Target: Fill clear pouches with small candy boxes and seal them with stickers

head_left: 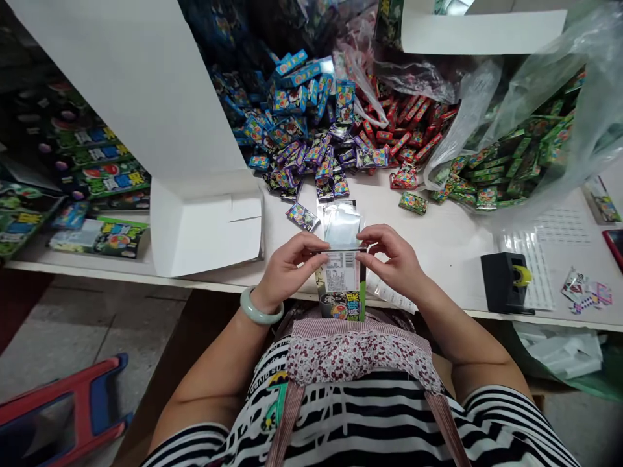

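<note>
Between my hands, at the table's front edge, is a small printed box (341,305) in black and green with a white barcode label on it. My left hand (294,266) pinches its upper left corner, thumb in front. My right hand (392,259) pinches the upper right corner in the same way. A clear plastic sleeve or flap (342,224) shows just beyond the box's top edge; whether it is joined to the box I cannot tell. Close to my left fingers lies a small purple and black packet (302,216).
Heaps of small blue boxes (296,91), purple packets (324,159) and red boxes (413,126) lie behind. Green boxes (506,162) fill a clear bag at right. A white carton (209,227) stands left, a black tape dispenser (501,285) right. A red and blue stool (73,408) is below left.
</note>
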`<act>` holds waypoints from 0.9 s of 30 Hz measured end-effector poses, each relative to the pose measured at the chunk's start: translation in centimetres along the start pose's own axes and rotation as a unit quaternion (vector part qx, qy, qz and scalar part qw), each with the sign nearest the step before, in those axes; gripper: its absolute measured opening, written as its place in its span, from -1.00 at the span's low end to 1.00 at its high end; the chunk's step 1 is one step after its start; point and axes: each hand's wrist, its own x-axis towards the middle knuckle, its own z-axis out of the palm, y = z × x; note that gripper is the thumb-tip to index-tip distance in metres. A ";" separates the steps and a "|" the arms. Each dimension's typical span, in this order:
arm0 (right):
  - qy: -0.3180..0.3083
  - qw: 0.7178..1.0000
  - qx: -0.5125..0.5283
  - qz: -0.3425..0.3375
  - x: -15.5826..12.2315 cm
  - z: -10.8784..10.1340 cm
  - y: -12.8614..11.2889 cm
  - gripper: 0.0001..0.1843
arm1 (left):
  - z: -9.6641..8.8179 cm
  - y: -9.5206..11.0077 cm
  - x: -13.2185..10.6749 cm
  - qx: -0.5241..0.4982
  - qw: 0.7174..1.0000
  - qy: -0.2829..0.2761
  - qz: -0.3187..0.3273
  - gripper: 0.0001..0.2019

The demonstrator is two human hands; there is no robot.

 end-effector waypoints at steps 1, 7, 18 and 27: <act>0.012 1.000 0.007 0.014 -0.1 0.1 0.1 -0.75 | 0.1 -0.1 -0.1 -0.006 1.000 0.008 -0.014 -0.80; 0.038 0.997 0.049 0.048 -0.4 0.6 0.7 -0.70 | 0.5 -0.2 -0.2 -0.008 0.999 0.020 -0.032 -0.78; -0.013 1.000 -0.018 0.005 -0.2 -0.1 0.4 -0.89 | -0.1 -0.4 0.5 -0.005 1.000 -0.022 0.005 -0.91; 0.043 0.995 0.091 0.009 -1.1 0.3 1.2 -0.71 | 0.5 0.6 0.2 0.019 1.000 0.004 0.015 -0.71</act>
